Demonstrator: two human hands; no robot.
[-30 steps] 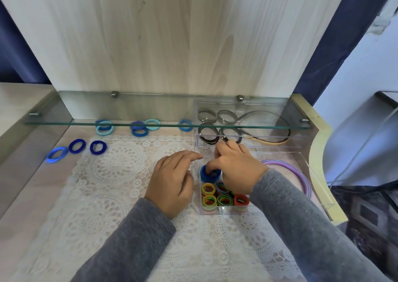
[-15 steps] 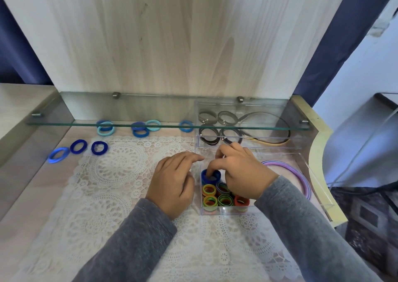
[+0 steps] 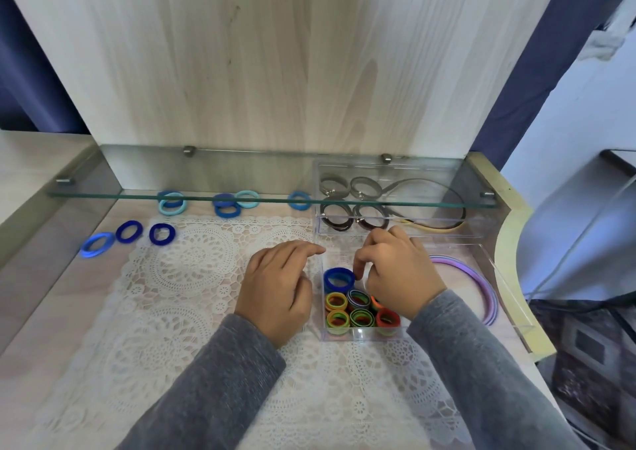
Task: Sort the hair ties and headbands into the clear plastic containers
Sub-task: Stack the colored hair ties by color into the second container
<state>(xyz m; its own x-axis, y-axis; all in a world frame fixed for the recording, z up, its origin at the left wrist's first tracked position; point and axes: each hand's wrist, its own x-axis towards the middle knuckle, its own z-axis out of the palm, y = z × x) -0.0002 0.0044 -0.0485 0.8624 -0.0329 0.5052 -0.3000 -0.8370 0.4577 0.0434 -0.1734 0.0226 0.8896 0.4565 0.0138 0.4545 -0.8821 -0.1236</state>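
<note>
Stack of dark-blue fabric hair ties [image 3: 339, 278] sits in back-left corner of small clear plastic container [image 3: 358, 335]. Hole faces up, round, so no long axis. R hand [image 3: 399, 277]: fingertip out of ring since 0.5 s ago, fingers curled at rim, grip unclear. L hand [image 3: 275, 294] relaxed beside container wall. Prob. placed.

I wear a long-sleeved top of soft, heathered grey knit. My left sleeve [image 3: 213, 387] ends in a plain, snug edge at the wrist, left of the small clear container [image 3: 361, 336]; my right sleeve [image 3: 481, 374] ends likewise, just right of it. Beyond the cuffs my left hand [image 3: 275, 294] and right hand [image 3: 399, 277] are bare.
</note>
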